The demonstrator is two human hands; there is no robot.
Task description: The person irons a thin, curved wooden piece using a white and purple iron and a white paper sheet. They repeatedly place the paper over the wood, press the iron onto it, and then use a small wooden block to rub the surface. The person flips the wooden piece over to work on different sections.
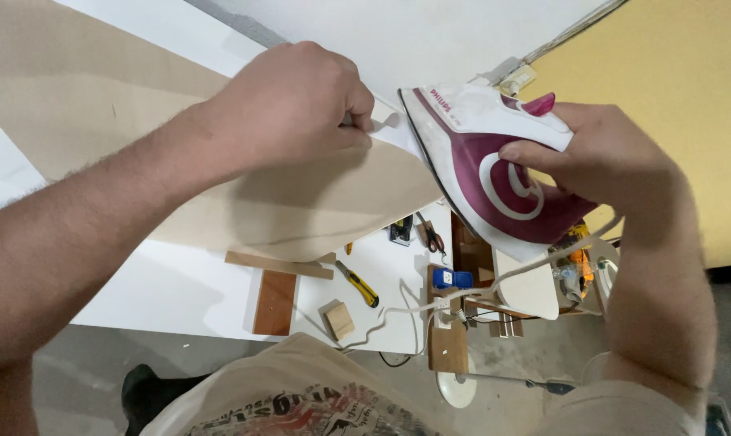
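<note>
One white and magenta plastic clothes iron [495,173] is tilted at the right, its tip touching one beige veneer strip [301,202] above the white tabletop [163,291]. The right hand [608,153] has its grip closed on the iron's handle, and the left hand [289,105] pinches the strip's white edge. Below lie one yellow utility knife [359,284] and one small wooden block [339,319].

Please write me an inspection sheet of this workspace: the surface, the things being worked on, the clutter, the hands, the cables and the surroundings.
Surface: white worktable, seen from above.
Job's things: beige panel held up over the table; a white strip lies along its edge; white and magenta clothes iron, tilted, its tip at the strip.
Clutter: yellow utility knife, pliers, small wood block, brown board, wood slat, blue plug.
Hands: left hand pinches the strip at the panel's edge; right hand grips the iron.
Cables: white cord runs from the iron across the table.
Surroundings: yellow wall, grey floor, dark shoe.
</note>
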